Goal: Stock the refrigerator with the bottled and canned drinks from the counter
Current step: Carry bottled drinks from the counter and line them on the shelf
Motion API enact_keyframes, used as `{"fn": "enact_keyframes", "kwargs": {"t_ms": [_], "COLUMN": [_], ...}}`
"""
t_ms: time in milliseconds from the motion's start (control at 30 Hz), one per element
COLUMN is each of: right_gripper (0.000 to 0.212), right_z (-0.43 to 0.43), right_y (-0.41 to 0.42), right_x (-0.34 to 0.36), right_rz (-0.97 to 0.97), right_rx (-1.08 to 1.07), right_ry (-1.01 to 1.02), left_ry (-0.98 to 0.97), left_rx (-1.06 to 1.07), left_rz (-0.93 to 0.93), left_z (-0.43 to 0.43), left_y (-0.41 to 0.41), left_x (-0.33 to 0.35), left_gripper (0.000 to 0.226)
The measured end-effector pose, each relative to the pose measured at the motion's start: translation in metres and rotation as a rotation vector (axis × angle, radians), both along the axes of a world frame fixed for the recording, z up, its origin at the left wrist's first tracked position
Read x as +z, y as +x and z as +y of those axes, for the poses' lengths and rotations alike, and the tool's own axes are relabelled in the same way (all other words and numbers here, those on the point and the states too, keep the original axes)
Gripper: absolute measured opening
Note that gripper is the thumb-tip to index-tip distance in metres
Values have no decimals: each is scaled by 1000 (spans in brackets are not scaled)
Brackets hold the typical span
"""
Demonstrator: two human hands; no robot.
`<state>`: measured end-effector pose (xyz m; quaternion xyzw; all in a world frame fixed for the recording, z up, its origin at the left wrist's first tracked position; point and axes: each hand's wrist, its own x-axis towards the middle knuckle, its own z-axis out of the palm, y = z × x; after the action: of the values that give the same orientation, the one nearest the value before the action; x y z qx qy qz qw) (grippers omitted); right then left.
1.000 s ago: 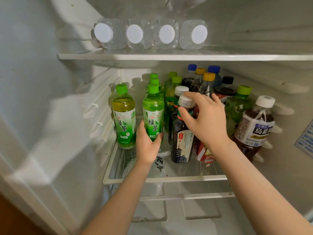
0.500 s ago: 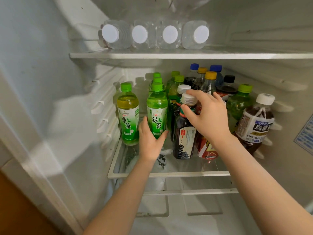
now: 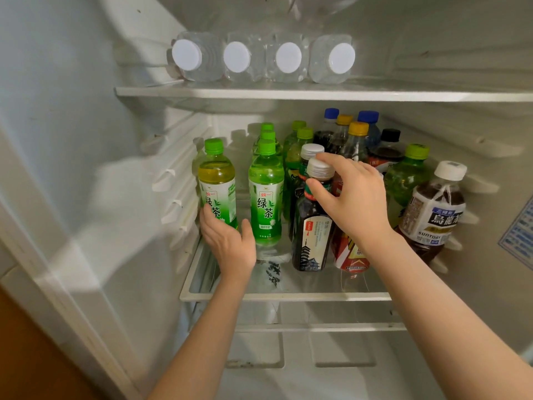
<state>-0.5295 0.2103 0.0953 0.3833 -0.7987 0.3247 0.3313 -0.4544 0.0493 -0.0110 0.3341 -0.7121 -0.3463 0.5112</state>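
White refrigerator walls surround a glass shelf (image 3: pixel 288 295) crowded with drinks. At its front stands a dark tea bottle (image 3: pixel 310 235) with a silver cap; the right hand (image 3: pixel 350 202) grips it at the neck and cap, thumb on one side and fingers curled over the top. Just left of it stands a green tea bottle (image 3: pixel 266 194), and further left another green tea bottle (image 3: pixel 217 184), whose lower part the left hand (image 3: pixel 229 243) cups with spread fingers, its thumb near the first bottle's base. A red can (image 3: pixel 350 255) sits right of the dark bottle. A brown oolong tea bottle (image 3: pixel 432 215) leans at the far right. Four water bottles (image 3: pixel 262 57) lie on the upper shelf (image 3: pixel 317 93).
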Motion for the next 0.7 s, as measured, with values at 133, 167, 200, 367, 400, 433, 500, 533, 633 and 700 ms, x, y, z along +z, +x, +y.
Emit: {"fn": "enact_keyframes", "kwargs": {"t_ms": [133, 167, 200, 367, 400, 433, 500, 533, 633, 700], "right_gripper": [43, 43, 43, 43, 43, 43, 43, 43, 43, 42], "right_z": [0, 0, 0, 1, 1, 1, 1, 1, 1, 0], "right_y": [-2, -2, -3, -4, -4, -4, -4, -5, -4, -4], "right_x": [-1, -1, -1, -2, -2, -1, -1, -1, -2, -2], "right_rz": [1, 4, 5, 1, 4, 7, 15, 20, 34, 45], "right_rx": [4, 4, 6, 9, 11, 12, 12, 10, 8, 9], "right_ry": [-1, 0, 0, 1, 2, 3, 2, -1, -13, -17], "left_ry": [26, 35, 41, 61, 60, 51, 16, -3, -31, -43], "left_rx": [141, 162, 170, 100, 79, 66, 54, 37, -60, -132], "left_rz": [-126, -154, -170, -125, -109, -107, -137, -153, -193, -241], "left_z": [-5, -6, -7, 1, 2, 3, 9, 12, 27, 32], "left_y": [-6, -7, -7, -1, 2, 7, 18, 24, 41, 46], "left_x": [-1, -1, -1, 0, 0, -1, -4, -7, -13, -16], "left_gripper": [83, 82, 81, 75, 75, 75, 76, 77, 81, 86]}}
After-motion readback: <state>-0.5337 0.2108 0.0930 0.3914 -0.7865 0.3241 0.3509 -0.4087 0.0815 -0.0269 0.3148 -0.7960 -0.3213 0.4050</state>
